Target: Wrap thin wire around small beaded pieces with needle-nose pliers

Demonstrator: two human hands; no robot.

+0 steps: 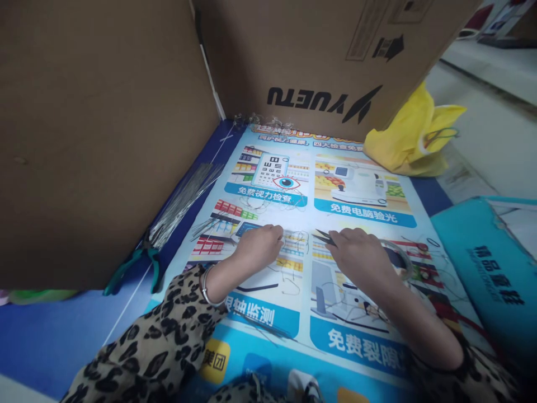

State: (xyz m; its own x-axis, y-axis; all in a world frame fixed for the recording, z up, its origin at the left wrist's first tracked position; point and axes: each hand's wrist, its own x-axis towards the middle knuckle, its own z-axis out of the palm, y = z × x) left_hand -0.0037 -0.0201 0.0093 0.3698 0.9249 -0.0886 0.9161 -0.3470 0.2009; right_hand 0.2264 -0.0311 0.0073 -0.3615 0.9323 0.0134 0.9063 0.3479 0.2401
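My left hand [260,246] is closed in a pinch above the printed poster sheet [272,282]. Whatever lies between its fingertips is too small to make out; thin bent wires [298,240] show just beside them. Facing it, my right hand [361,254] is wrapped round a dark tool with two pointed jaws [324,237]. The jaws are slightly apart and point toward my left hand, while the handles are hidden in my palm. More thin wire pieces [289,285] are scattered over the sheet, and several dark straight ones [268,327] lie near my left sleeve.
To the left, a bundle of straight wires [184,201] lies beside green-handled pliers [140,266]. Large cardboard panels [104,140] stand at the left and back. Small wire pieces [264,120] sit along the back panel. At right are a yellow bag [403,140] and a turquoise box [470,246].
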